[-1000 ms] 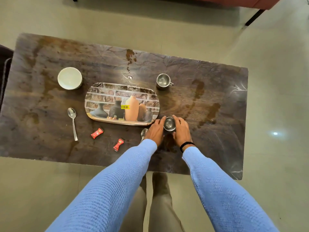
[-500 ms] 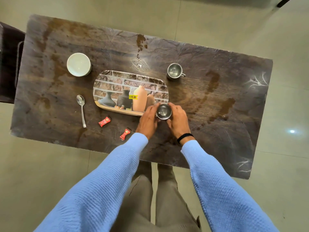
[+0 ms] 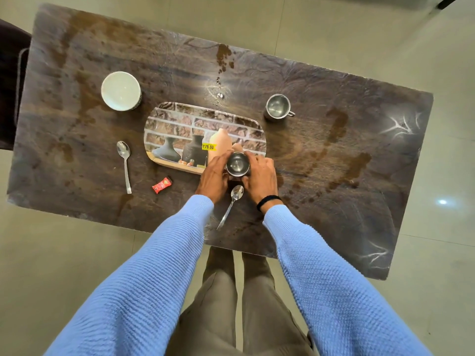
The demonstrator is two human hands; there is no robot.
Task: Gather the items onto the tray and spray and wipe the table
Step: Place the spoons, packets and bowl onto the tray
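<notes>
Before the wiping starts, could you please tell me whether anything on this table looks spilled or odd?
Yes: what look like brown spills mark the table: a blotch with droplets beyond the tray, and smears to its right. The tray also carries a yellow price sticker.

bowl (image 3: 120, 90) left of tray (image 3: 177, 122), mug (image 3: 278, 106) right (apart)

Left hand (image 3: 214, 173) and right hand (image 3: 261, 176) clasping steel cup (image 3: 237, 164), at tray (image 3: 180, 119) near corner; stained table (image 3: 359, 140)
</notes>
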